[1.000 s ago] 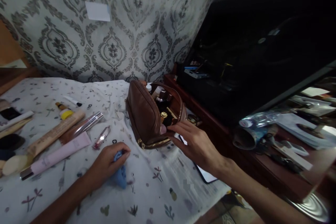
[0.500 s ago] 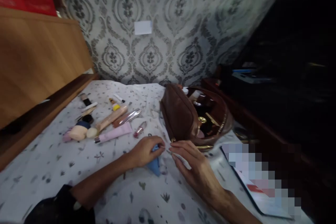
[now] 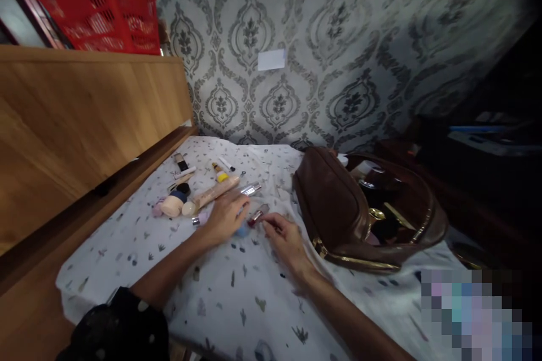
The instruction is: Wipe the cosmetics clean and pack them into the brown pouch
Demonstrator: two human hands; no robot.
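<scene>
My left hand [image 3: 226, 216] is bent over the pale tubes, its fingers curled in. Below them shows a small blue thing [image 3: 243, 229], blurred, which the hand seems to hold. My right hand [image 3: 284, 238] is just to the right, fingers drawn together in a pinch; what they hold, if anything, is hidden. Its fingertips are close by a small clear and dark-red lip gloss tube [image 3: 256, 216] on the patterned cloth [image 3: 241, 287]. Behind the left hand lie a long beige tube [image 3: 215, 190] and a silver-capped tube [image 3: 251, 189]; a lilac tube [image 3: 202, 218] is partly covered.
An unzipped brown bag [image 3: 328, 203] with cosmetics inside stands to the right. Farther left lie a peach round jar [image 3: 171, 204], a yellow-banded bottle [image 3: 220, 172] and a black-capped bottle [image 3: 181, 162]. A wooden cabinet [image 3: 93, 124] bearing a red basket [image 3: 99, 8] borders the left side.
The view has swung left, bringing the red basket into sight. Both hands have moved away toward the loose cosmetics, and the left now covers part of the lilac tube. The blue thing is less visible.
</scene>
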